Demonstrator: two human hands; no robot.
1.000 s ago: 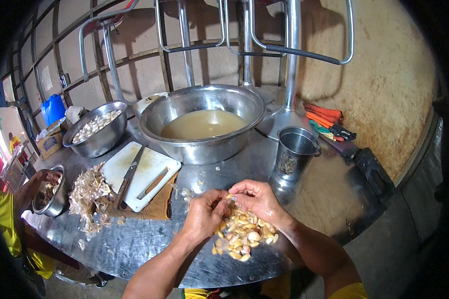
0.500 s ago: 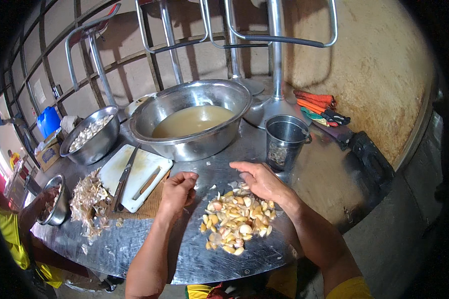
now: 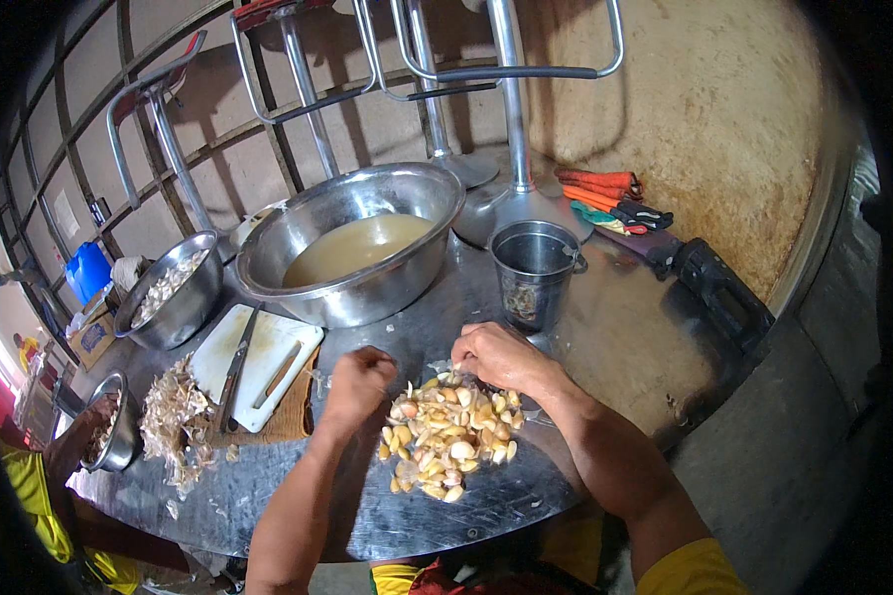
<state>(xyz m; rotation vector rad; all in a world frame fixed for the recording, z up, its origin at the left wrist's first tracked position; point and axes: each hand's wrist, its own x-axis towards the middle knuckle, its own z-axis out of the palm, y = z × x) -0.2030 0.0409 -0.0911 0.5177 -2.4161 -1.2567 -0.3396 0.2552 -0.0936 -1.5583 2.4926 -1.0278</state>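
Note:
A heap of garlic cloves (image 3: 451,431), some peeled yellow and some in pale skin, lies on the metal table before me. At its far right edge my right hand (image 3: 506,355) is pinched, its fingertips on a pale garlic clove (image 3: 456,369). My left hand (image 3: 360,382) hovers just left of the heap with its fingers curled together; whatever they hold is hidden. Beyond my right hand stands a dark metal bucket (image 3: 532,283). Left of my left hand a knife (image 3: 238,367) rests on a white cutting board (image 3: 268,347).
A large steel basin (image 3: 352,248) of cloudy liquid stands at the back, with a bowl of garlic (image 3: 169,288) beside it. Dry peelings (image 3: 177,416) lie by the board. At far left, another person's hand (image 3: 91,421) reaches into a small bowl (image 3: 119,436). Gloves (image 3: 615,198) lie back right.
My right hand has gone from outstretched fingers to a pinch at the heap's far edge. My left hand stays curled near the heap. The view has shifted slightly.

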